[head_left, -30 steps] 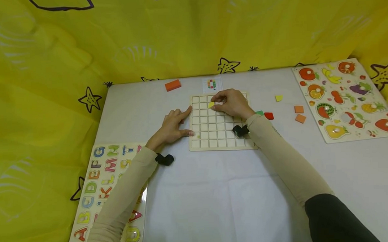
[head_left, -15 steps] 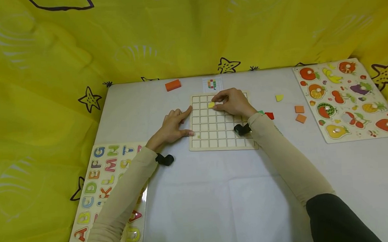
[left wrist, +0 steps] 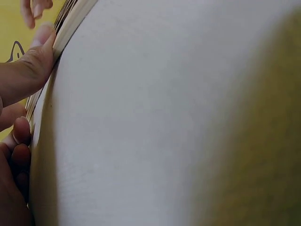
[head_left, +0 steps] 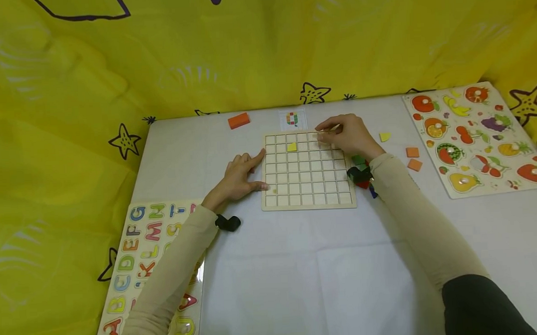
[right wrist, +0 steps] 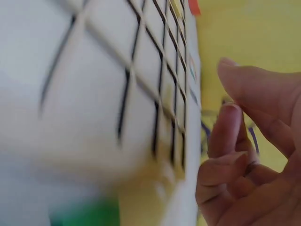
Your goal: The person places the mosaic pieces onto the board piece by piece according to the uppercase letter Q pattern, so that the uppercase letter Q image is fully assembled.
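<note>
A light wooden grid board (head_left: 307, 200) lies flat on the white-covered table. One yellow piece (head_left: 292, 147) with a cut corner sits in a cell near its top. My left hand (head_left: 237, 179) rests at the board's left edge, index finger and thumb stretched out and touching it. In the left wrist view the thumb (left wrist: 29, 70) presses against that edge. My right hand (head_left: 349, 135) is over the board's upper right corner, thumb and fingers bent loosely, with no piece seen in them. The right wrist view shows this hand (right wrist: 258, 146) beside the grid, thumb and index fingertips apart.
Green pieces (head_left: 359, 160), a red piece (head_left: 363, 185) and a blue piece (head_left: 373, 192) lie right of the board, partly hidden. Behind it are a pattern card (head_left: 293, 118) and orange block (head_left: 239, 121). A letter puzzle (head_left: 137, 253) stands left, a fruit puzzle (head_left: 478, 138) right.
My right hand has let go of the yellow piece, which stays in its cell, and has moved right toward the board's corner. My left hand has stayed in place.
</note>
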`<control>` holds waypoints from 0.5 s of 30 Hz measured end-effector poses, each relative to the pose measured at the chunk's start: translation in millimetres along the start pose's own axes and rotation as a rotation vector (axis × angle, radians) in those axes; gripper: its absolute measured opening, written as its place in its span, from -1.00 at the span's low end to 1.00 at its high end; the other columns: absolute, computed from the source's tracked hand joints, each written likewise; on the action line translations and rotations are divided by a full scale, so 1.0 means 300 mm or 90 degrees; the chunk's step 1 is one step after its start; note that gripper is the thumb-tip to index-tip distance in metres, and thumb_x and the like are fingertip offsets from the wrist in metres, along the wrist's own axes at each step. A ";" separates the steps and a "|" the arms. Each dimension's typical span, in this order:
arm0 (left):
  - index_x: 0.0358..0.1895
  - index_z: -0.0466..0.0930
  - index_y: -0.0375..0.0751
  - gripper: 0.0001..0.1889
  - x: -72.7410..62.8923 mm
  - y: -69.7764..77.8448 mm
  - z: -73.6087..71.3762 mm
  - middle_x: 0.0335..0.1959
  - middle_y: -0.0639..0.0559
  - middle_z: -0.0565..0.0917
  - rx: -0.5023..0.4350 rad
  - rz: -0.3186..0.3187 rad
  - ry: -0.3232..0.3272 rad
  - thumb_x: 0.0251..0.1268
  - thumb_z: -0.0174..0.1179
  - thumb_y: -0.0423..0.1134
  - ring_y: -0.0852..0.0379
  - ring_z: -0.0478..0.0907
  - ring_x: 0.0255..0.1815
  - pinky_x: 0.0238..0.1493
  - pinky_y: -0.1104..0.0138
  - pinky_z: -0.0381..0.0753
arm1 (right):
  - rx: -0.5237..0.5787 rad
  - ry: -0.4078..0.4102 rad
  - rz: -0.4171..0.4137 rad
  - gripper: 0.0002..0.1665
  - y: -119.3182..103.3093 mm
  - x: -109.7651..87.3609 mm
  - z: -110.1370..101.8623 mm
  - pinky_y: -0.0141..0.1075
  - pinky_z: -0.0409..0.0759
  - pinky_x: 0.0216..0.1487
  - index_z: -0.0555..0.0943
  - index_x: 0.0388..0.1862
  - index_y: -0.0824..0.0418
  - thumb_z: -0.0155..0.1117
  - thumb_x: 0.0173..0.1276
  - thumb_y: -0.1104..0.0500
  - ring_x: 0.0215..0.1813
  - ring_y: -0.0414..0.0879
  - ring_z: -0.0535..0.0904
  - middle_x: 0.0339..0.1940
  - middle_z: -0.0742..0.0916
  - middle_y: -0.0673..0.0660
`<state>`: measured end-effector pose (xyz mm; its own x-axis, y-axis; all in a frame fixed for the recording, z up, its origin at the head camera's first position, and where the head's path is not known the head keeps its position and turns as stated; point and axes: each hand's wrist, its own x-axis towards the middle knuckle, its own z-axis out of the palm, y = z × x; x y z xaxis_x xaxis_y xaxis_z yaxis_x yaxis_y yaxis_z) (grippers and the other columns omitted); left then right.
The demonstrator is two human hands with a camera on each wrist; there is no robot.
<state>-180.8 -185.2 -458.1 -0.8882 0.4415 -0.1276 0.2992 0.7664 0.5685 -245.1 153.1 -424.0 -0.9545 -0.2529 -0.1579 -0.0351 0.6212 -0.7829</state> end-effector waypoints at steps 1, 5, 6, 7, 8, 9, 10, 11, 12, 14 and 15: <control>0.71 0.13 -0.07 0.06 0.001 0.001 0.001 -0.25 0.00 0.32 0.000 0.001 0.000 0.20 0.57 -0.01 0.03 0.15 -0.17 -0.06 0.22 0.03 | -0.010 -0.001 0.011 -0.60 0.008 -0.010 -0.022 -0.18 0.51 -0.11 0.77 0.21 0.12 0.42 0.50 0.00 -0.04 0.07 0.55 0.19 0.71 0.22; 0.70 0.13 -0.08 0.06 0.001 0.005 0.002 -0.25 0.00 0.33 0.000 0.003 0.002 0.20 0.57 -0.02 0.03 0.16 -0.18 -0.06 0.22 0.03 | -0.046 -0.005 0.042 -0.57 0.049 -0.053 -0.103 -0.22 0.57 -0.18 0.77 0.22 0.11 0.40 0.51 -0.07 0.01 0.10 0.56 0.20 0.71 0.23; 0.70 0.13 -0.08 0.06 0.000 0.006 0.002 -0.25 -0.01 0.34 -0.001 0.003 0.002 0.20 0.57 -0.02 0.03 0.16 -0.18 -0.06 0.21 0.03 | -0.054 -0.007 0.043 -0.56 0.062 -0.064 -0.120 -0.22 0.58 -0.18 0.77 0.22 0.11 0.39 0.51 -0.08 0.02 0.11 0.57 0.20 0.71 0.24; 0.70 0.13 -0.08 0.06 0.000 0.007 0.002 -0.25 -0.01 0.34 -0.001 0.002 0.002 0.21 0.57 -0.02 0.03 0.16 -0.18 -0.06 0.21 0.03 | -0.063 -0.009 0.043 -0.56 0.074 -0.076 -0.136 -0.22 0.58 -0.16 0.77 0.22 0.12 0.39 0.51 -0.09 0.02 0.11 0.57 0.20 0.72 0.25; 0.70 0.13 -0.08 0.06 -0.001 0.006 0.002 -0.25 -0.01 0.34 0.000 0.001 0.002 0.21 0.57 -0.02 0.03 0.16 -0.18 -0.06 0.21 0.03 | -0.069 -0.011 0.041 -0.56 0.087 -0.088 -0.150 -0.21 0.57 -0.15 0.77 0.21 0.13 0.39 0.51 -0.08 0.02 0.11 0.58 0.19 0.73 0.25; 0.71 0.13 -0.08 0.06 -0.001 0.007 0.002 -0.25 -0.01 0.34 0.000 0.000 0.001 0.21 0.57 -0.02 0.03 0.16 -0.17 -0.05 0.21 0.03 | -0.077 -0.013 0.038 -0.56 0.099 -0.101 -0.163 -0.20 0.56 -0.13 0.78 0.20 0.13 0.40 0.50 -0.08 0.02 0.11 0.59 0.18 0.75 0.25; 0.71 0.12 -0.08 0.06 -0.001 0.006 0.002 -0.25 -0.01 0.34 0.001 -0.002 0.000 0.21 0.56 -0.02 0.03 0.16 -0.17 -0.05 0.21 0.03 | -0.088 -0.015 0.034 -0.57 0.111 -0.113 -0.174 -0.20 0.55 -0.12 0.78 0.19 0.14 0.41 0.50 -0.07 0.01 0.10 0.59 0.16 0.76 0.25; 0.71 0.12 -0.08 0.06 -0.002 0.007 0.002 -0.25 -0.01 0.33 0.001 -0.003 -0.001 0.22 0.56 -0.02 0.03 0.16 -0.17 -0.05 0.21 0.03 | -0.096 -0.018 0.028 -0.58 0.121 -0.126 -0.185 -0.19 0.54 -0.11 0.79 0.18 0.14 0.42 0.49 -0.06 0.00 0.10 0.61 0.14 0.77 0.25; 0.71 0.12 -0.07 0.06 -0.002 0.008 0.002 -0.25 -0.01 0.33 0.000 -0.004 -0.002 0.22 0.56 -0.02 0.02 0.16 -0.17 -0.05 0.20 0.03 | -0.106 -0.020 0.022 -0.60 0.131 -0.139 -0.194 -0.19 0.54 -0.11 0.79 0.16 0.15 0.43 0.48 -0.04 -0.02 0.09 0.62 0.11 0.79 0.25; 0.71 0.11 -0.06 0.06 -0.002 0.009 0.003 -0.24 -0.02 0.33 0.000 -0.006 -0.003 0.22 0.56 -0.02 0.02 0.16 -0.16 -0.05 0.20 0.03 | -0.121 -0.027 0.018 -0.63 0.147 -0.166 -0.210 -0.21 0.53 -0.11 0.80 0.14 0.15 0.44 0.48 -0.01 -0.03 0.08 0.63 0.07 0.81 0.23; 0.71 0.11 -0.07 0.06 -0.003 0.011 0.002 -0.25 -0.02 0.34 0.000 -0.006 -0.003 0.22 0.56 -0.03 0.02 0.16 -0.17 -0.05 0.20 0.03 | -0.129 -0.030 0.015 -0.65 0.155 -0.179 -0.216 -0.22 0.54 -0.12 0.81 0.12 0.15 0.45 0.48 0.00 -0.05 0.07 0.63 0.05 0.82 0.23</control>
<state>-178.9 -182.7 -456.7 -0.8893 0.4363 -0.1371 0.2908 0.7709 0.5667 -214.6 243.5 -412.9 -0.9410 -0.2683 -0.2063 -0.0767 0.7627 -0.6422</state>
